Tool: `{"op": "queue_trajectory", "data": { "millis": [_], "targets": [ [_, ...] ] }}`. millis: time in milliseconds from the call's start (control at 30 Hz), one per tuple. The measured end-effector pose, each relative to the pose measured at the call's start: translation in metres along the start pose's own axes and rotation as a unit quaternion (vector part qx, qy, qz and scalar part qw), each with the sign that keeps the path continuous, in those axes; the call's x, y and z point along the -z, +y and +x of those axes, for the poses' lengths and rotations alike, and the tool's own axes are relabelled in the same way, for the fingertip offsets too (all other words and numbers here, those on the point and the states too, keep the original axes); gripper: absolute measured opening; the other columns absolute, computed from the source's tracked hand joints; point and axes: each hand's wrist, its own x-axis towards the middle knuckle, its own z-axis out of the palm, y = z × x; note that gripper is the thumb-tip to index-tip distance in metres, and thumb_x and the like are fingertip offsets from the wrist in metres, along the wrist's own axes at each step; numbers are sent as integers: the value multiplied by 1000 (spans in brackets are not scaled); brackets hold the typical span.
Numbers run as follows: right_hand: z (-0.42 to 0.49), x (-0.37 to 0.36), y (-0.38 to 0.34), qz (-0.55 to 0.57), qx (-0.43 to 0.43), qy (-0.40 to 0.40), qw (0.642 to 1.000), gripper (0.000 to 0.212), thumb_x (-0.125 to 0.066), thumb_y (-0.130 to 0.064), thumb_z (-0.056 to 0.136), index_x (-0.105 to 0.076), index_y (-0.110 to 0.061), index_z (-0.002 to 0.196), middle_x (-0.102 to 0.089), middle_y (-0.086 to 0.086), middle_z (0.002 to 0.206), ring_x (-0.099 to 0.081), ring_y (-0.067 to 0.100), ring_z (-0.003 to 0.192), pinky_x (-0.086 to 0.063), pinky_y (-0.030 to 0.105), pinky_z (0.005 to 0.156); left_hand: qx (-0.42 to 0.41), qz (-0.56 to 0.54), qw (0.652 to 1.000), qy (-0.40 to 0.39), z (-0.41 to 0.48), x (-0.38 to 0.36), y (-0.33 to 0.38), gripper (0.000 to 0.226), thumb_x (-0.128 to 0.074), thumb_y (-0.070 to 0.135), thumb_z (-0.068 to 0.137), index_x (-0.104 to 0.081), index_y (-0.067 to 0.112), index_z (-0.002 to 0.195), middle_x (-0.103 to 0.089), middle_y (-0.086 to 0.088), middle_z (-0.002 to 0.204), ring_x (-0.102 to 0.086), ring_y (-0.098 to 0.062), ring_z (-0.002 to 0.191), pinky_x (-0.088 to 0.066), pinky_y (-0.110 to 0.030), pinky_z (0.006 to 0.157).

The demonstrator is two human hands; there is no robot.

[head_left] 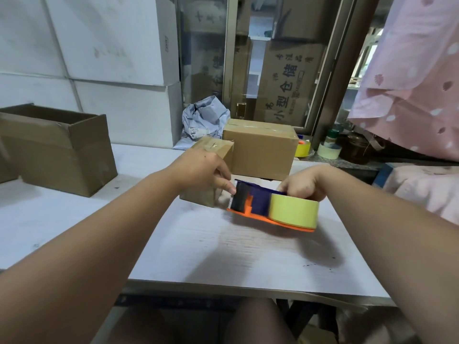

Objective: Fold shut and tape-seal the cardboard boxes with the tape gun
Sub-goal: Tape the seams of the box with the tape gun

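An orange and blue tape gun [253, 203] with a yellow tape roll [294, 209] hovers just above the white table [223, 249]. My right hand [304, 182] grips it from behind, at the roll end. My left hand [202, 171] pinches the front end of the gun near the blade, where the tape comes off. Behind my left hand stands a small cardboard box [213, 150], closed, partly hidden by the hand. A larger closed cardboard box [260, 147] with tape on its top sits behind it.
An open cardboard box [57, 147] stands at the left. White cartons are stacked against the back wall. A grey mailer bag [203, 120] lies at the back. Spare tape rolls [327, 150] sit on the right ledge, under pink cloth [412, 78].
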Motion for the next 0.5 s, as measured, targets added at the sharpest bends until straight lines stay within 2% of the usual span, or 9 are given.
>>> {"op": "queue_trajectory", "data": {
  "millis": [67,133,233,300,367,433,500],
  "targets": [
    [1,-2,10,50,18,-13,998,27,-53,11,84,-69,-10,87,-72,8,78,-70,19,67,-56,28,60,11,-26,1000,4,0,1,-3,27,-66,53,79,-73,33,97,-69,14,99,-45,-3,86,-29,-6,61],
    [2,-4,19,107,40,-23,993,24,-55,10,80,-68,-7,90,-71,11,76,-69,21,64,-57,29,57,23,-47,999,13,-1,0,-4,20,-61,46,86,-73,34,97,-68,14,101,-45,-3,86,-33,-11,62],
    [4,-6,25,154,58,7,986,23,-60,-2,70,-67,-9,90,-68,13,76,-66,23,63,-57,32,59,33,-64,997,27,0,-1,-3,19,-53,35,94,-70,35,102,-67,16,102,-48,-6,96,-35,-21,74],
    [7,-6,26,144,66,54,986,28,-58,-6,69,-69,-17,92,-66,10,81,-64,22,68,-53,29,62,39,-87,995,29,0,-5,-5,31,-51,31,94,-57,37,125,-64,15,114,-47,-9,116,-35,-23,91],
    [10,-7,24,128,67,101,984,32,-55,-1,82,-67,-21,105,-64,8,86,-62,20,72,-50,24,59,20,-110,992,56,-1,-12,-5,54,-52,31,92,-35,39,142,-48,16,135,-42,-9,128,-35,-31,105],
    [12,-8,21,115,63,149,980,27,-53,-4,92,-63,-21,111,-64,3,81,-61,13,66,-48,20,51,6,-128,989,78,-2,-15,-3,72,-55,28,86,-19,38,148,-39,15,141,-40,-10,131,-39,-39,104],
    [15,-9,19,76,61,207,973,20,-59,-14,91,-62,-21,110,-65,3,84,-61,16,71,-45,20,52,25,-130,988,82,-2,-15,-4,81,-60,22,83,-15,35,149,-37,6,145,-39,-14,132,-39,-40,104]
  ]
}}
